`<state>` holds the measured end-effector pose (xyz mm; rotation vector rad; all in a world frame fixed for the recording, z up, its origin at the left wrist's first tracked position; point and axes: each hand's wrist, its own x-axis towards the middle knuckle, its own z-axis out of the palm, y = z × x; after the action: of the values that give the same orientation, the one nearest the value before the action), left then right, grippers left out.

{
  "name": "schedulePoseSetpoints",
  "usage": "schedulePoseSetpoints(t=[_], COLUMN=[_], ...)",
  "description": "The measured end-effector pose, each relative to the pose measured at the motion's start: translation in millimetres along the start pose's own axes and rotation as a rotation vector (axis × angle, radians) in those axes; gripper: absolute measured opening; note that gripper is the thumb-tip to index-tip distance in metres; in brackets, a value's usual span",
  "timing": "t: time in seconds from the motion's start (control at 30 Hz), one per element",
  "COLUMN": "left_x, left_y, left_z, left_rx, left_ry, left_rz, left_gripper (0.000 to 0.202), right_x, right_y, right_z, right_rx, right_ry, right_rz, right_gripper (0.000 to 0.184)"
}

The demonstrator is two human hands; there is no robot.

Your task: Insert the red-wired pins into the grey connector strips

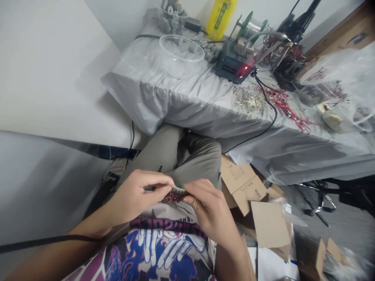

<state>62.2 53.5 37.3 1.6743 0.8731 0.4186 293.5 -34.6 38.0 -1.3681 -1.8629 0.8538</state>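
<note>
Close to my body, above my lap, I pinch a small patterned strip with red wires (176, 192) in both hands. Thumb and forefinger of my left hand (143, 192) are closed on its left end. My right hand (208, 203) grips the right end, thumb below and fingers on top. Its middle shows between the fingertips; both ends are covered, and I cannot make out its exact kind.
On the grey plastic-covered table (175, 91) stand a clear round tub (181, 58), a dark box with a red light (234, 64), a solder wire spool (252, 29), and loose red wires (285, 105). Cardboard boxes (244, 181) lie on the floor at right.
</note>
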Motion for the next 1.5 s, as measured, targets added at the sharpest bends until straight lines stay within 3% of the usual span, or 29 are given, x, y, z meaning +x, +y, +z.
schedulePoseSetpoints(t=[0.23, 0.4, 0.5, 0.67, 0.83, 1.0, 1.13, 1.23, 1.37, 1.5], left_x=[-0.5, -2.3, -1.6, 5.4, 13.1, 7.6, 0.1, -2.2, -1.3, 3.7], left_y=[5.7, 2.3, -1.9, -8.4, -15.6, -14.5, -6.6, -6.9, -16.3, -20.3], left_z=[-1.6, 1.5, 3.3, 3.8, 5.9, 10.7, 9.1, 7.2, 6.5, 6.4], left_rx=[-0.217, -0.466, -0.543, -0.688, -0.852, -0.698, -0.437, -0.421, -0.471, -0.689], left_ry=[-0.063, -0.021, 0.086, 0.418, 0.486, 0.423, 0.289, 0.251, 0.322, 0.470], left_rz=[-0.092, -0.220, -0.235, -0.223, -0.247, -0.241, -0.164, -0.132, -0.137, -0.154], left_gripper=[0.025, 0.016, 0.015, 0.012, 0.018, 0.016, 0.012, 0.013, 0.013, 0.015], right_x=[2.7, 3.7, 2.2, -2.1, -2.6, -1.4, -0.6, -0.2, -1.5, -6.0], right_y=[-4.1, -6.3, -4.5, 3.5, 5.2, 3.6, 3.5, 3.3, 2.7, 3.1], right_z=[-4.0, -6.9, -10.7, -19.2, -22.6, -15.9, -8.6, -5.6, -10.8, -24.3], right_rx=[0.072, 0.093, 0.074, 0.033, 0.050, 0.004, -0.016, -0.051, -0.029, 0.069], right_ry=[-0.065, -0.084, -0.071, 0.052, 0.057, -0.010, 0.060, 0.093, 0.106, 0.067], right_rz=[0.013, 0.032, 0.070, 0.097, 0.092, 0.155, 0.233, 0.248, 0.237, 0.208], right_gripper=[0.012, 0.012, 0.012, 0.013, 0.012, 0.016, 0.017, 0.017, 0.016, 0.017])
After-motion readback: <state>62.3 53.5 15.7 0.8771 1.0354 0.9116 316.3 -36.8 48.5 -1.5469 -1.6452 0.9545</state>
